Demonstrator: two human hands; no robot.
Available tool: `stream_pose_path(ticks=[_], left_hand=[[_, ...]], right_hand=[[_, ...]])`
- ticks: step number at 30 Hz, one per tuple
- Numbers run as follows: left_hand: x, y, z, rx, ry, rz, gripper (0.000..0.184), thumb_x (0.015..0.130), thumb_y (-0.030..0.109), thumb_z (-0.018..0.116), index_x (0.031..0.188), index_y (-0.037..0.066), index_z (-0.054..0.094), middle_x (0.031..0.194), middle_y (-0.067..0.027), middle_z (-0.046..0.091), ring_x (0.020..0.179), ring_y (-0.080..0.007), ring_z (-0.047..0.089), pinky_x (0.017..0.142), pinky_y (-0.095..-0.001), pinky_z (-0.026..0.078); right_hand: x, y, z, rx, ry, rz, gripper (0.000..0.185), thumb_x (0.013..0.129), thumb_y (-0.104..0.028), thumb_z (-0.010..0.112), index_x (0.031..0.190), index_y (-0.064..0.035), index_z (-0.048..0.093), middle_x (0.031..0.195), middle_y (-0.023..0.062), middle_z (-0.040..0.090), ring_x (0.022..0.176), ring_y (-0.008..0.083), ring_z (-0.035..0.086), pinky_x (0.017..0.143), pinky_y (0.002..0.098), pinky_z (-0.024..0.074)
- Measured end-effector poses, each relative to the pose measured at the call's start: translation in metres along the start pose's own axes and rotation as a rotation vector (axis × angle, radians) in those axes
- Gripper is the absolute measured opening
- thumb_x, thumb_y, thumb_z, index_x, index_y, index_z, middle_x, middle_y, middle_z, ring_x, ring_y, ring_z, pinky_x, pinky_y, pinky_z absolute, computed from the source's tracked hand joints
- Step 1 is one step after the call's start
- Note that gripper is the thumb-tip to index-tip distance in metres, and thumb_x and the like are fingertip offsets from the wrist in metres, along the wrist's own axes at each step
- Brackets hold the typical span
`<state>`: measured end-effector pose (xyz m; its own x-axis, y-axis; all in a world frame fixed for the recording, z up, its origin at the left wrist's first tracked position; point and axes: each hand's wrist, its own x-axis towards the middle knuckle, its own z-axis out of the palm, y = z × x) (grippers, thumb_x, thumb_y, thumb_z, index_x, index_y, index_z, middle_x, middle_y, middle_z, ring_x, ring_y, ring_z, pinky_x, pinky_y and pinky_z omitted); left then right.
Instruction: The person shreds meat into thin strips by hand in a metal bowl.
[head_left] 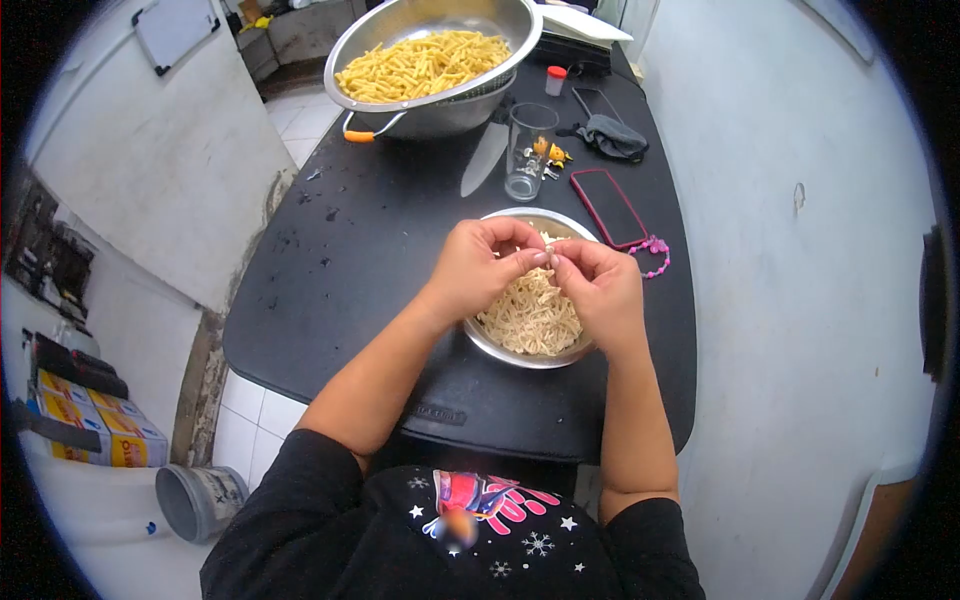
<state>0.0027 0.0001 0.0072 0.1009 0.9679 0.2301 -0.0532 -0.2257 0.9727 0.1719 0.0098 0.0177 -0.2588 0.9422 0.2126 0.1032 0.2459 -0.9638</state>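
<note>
Over a round metal bowl [530, 363] on the black table, my left hand [480, 262] and my right hand [603, 285] meet fingertip to fingertip. Both hands are closed in a pinch on one small pale piece [546, 252], which looks like shredded chicken. The fingers cover most of it. Below them, the bowl holds a heap of thin, cream-coloured shredded chicken [533, 315]. My hands hide part of the bowl's far side.
A large steel colander [340, 75] of yellow cut strips rests on a metal basin at the back. A knife blade [485, 160], a tall glass [530, 150], keys with a yellow figure, a red-capped jar [555, 80] and a red-cased phone [608, 208] lie beyond the bowl. A wall [800, 300] borders the right.
</note>
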Motion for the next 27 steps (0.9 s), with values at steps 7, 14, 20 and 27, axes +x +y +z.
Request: stream_pose_path(ticks=[7,14,20,27], left_hand=[[-0.003,-0.001,0.006,0.299,0.073,0.045,0.010,0.083,0.008,0.067,0.087,0.000,0.062,0.079,0.0016,0.061,0.070,-0.0035,0.054,0.062,-0.0194,0.045],[-0.001,-0.001,0.001,0.083,-0.033,-0.090,0.011,0.084,0.012,0.065,0.087,0.002,0.062,0.075,0.0044,0.059,0.064,-0.0012,0.051,0.055,-0.0175,0.041],[-0.002,0.008,0.003,0.048,-0.042,-0.121,0.010,0.084,0.009,0.064,0.088,0.000,0.063,0.078,0.0009,0.062,0.069,-0.0036,0.053,0.061,-0.0205,0.045],[-0.001,-0.004,0.001,0.095,-0.014,-0.018,0.011,0.085,0.010,0.064,0.090,0.000,0.063,0.077,0.0022,0.061,0.061,-0.0019,0.051,0.051,-0.0179,0.041]], right_hand=[[-0.001,-0.001,0.002,-0.289,0.075,-0.220,0.012,0.079,-0.007,0.062,0.087,0.0014,0.067,0.074,0.0134,0.066,0.059,0.0144,0.060,0.058,0.0266,0.0466],[0.011,0.009,-0.013,-0.149,0.106,-0.099,0.012,0.078,-0.009,0.065,0.085,0.0015,0.067,0.074,0.0068,0.066,0.062,0.0095,0.057,0.057,0.0247,0.0451],[0.004,0.001,-0.005,0.017,-0.007,-0.042,0.011,0.078,-0.008,0.067,0.083,0.0017,0.067,0.070,0.0004,0.064,0.064,0.0055,0.056,0.059,0.0220,0.0453],[0.010,0.013,-0.006,-0.129,0.098,-0.065,0.008,0.079,-0.006,0.065,0.081,0.0017,0.065,0.070,0.0005,0.064,0.061,0.0045,0.056,0.056,0.0203,0.0446]])
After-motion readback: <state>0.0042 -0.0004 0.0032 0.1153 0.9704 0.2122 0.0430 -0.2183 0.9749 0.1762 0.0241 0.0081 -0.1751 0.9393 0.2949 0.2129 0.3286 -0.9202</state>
